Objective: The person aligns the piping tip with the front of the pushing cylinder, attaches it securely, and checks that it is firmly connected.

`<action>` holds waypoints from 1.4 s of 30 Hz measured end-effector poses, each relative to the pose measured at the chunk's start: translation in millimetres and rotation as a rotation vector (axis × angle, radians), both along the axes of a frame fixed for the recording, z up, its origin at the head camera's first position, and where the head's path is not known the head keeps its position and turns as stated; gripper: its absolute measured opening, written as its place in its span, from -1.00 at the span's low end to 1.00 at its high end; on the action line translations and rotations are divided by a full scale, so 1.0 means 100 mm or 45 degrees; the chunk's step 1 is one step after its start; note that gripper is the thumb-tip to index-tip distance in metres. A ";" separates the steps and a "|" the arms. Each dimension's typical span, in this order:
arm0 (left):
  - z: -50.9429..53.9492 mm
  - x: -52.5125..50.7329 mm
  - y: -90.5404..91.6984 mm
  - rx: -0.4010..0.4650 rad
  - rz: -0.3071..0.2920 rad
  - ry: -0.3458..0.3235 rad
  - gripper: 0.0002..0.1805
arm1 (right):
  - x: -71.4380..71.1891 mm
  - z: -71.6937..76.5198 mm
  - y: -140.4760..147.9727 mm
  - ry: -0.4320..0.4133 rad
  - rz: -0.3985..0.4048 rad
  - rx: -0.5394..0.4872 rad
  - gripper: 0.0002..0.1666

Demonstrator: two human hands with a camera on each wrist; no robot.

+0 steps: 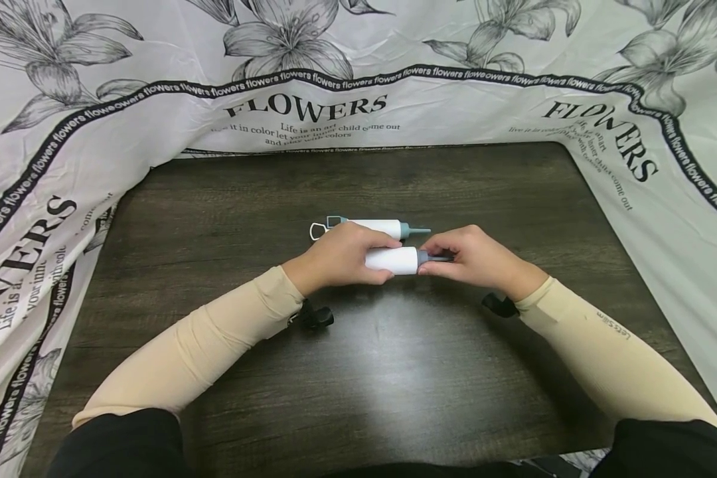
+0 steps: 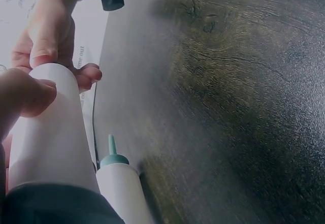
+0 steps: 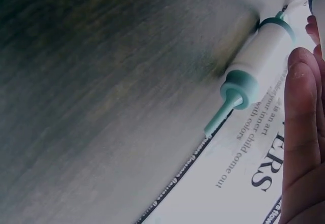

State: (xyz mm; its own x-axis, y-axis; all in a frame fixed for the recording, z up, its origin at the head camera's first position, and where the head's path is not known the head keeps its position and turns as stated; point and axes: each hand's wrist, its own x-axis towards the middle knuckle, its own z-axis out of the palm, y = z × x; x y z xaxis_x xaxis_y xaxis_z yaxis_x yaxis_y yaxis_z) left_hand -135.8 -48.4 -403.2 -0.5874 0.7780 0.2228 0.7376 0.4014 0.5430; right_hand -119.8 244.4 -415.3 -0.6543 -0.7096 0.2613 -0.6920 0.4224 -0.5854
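A white hand-held balloon pump [image 1: 393, 261] with a blue-grey collar and thin nozzle lies level between both hands. My left hand [image 1: 349, 252] grips its white barrel, thumb on the near side and fingers on the far side. At the nozzle end, my right hand [image 1: 475, 255] pinches the collar and nozzle between thumb and fingers. A second white pump [image 1: 376, 227] with teal ends rests on the table just behind, its nozzle pointing right. In the left wrist view, the held pump [image 2: 53, 142] fills the lower left. The left palm hides its rear end.
The dark wood table [image 1: 263, 179] carries everything. A teal square handle [image 1: 336, 220] and a white loop [image 1: 318, 231] stick out left of the left hand. White flower-printed cloth [image 1: 454, 113] rises behind the table and along both sides.
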 end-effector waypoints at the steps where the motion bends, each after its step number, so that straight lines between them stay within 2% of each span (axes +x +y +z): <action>1: 0.00 0.00 0.00 -0.003 -0.001 0.004 -0.55 | 0.00 0.00 0.00 0.002 -0.004 0.007 -0.77; 15: 0.01 -0.01 0.04 -0.008 -0.003 0.078 -0.56 | 0.00 0.02 0.01 0.019 -0.021 0.009 -0.79; 22: 0.01 0.00 0.05 -0.017 -0.010 0.096 -0.56 | 0.01 0.01 0.03 -0.018 -0.032 0.009 -0.80; 32: 0.00 0.02 0.06 -0.007 -0.019 0.061 -0.57 | 0.03 0.02 0.03 -0.059 -0.031 0.053 -0.83; 36: -0.03 0.02 0.08 -0.033 0.009 0.038 -0.59 | 0.02 0.03 0.00 -0.032 -0.014 0.125 -0.85; 42: -0.08 0.04 0.07 -0.119 0.052 -0.040 -0.60 | -0.02 0.05 -0.09 0.032 0.071 0.323 -0.83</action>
